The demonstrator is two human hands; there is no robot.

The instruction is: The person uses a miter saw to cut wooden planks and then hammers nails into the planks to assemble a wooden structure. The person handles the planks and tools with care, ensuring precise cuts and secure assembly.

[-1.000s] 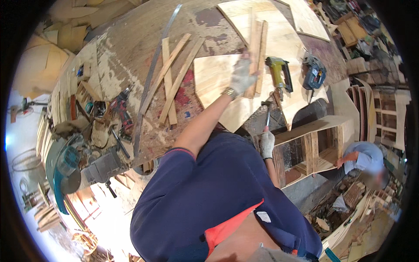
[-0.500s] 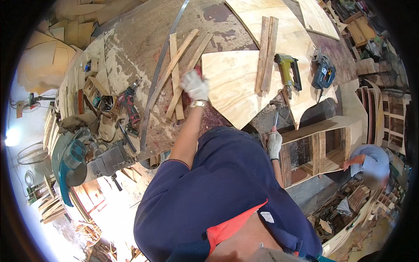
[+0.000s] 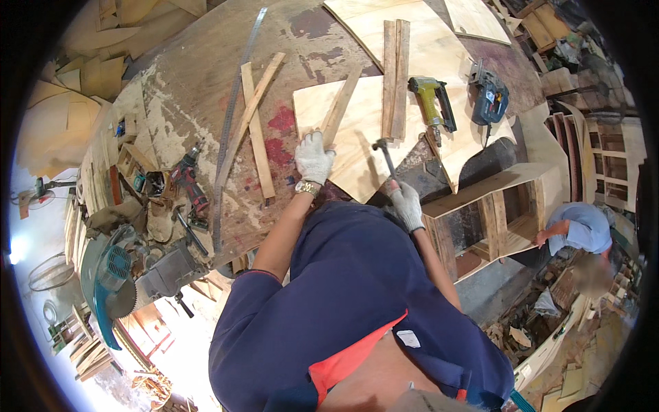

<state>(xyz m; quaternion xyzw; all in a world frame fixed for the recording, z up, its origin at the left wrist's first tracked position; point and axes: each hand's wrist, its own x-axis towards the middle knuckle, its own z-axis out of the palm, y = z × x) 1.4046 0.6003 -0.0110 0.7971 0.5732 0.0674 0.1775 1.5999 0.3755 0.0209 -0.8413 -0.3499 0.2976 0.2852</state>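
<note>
My left hand (image 3: 314, 158), in a pale work glove, is closed on the lower end of a wooden strip (image 3: 343, 103). That strip lies slanting over a light plywood panel (image 3: 371, 96). In my gloved right hand (image 3: 406, 206) is a hammer (image 3: 386, 158), gripped by its handle, its head up over the lower part of the panel. Left of the panel, two more wooden strips cross on the worn table (image 3: 185, 89): a long one (image 3: 240, 130) and a shorter one (image 3: 257, 137). A pair of strips (image 3: 395, 79) rests on the panel farther right.
A green nail gun (image 3: 429, 103) and a blue jigsaw (image 3: 489, 96) lie at right. Beyond a wooden frame (image 3: 494, 220), a person (image 3: 580, 230) bends over. At left are a metal ruler (image 3: 230, 117), a red drill (image 3: 190, 182) and a circular-bladed saw (image 3: 113, 275).
My left hand has taken a strip off the crossed pieces and brought it right, onto the panel. My right hand has raised the hammer and shifted it left. The view has shifted slightly.
</note>
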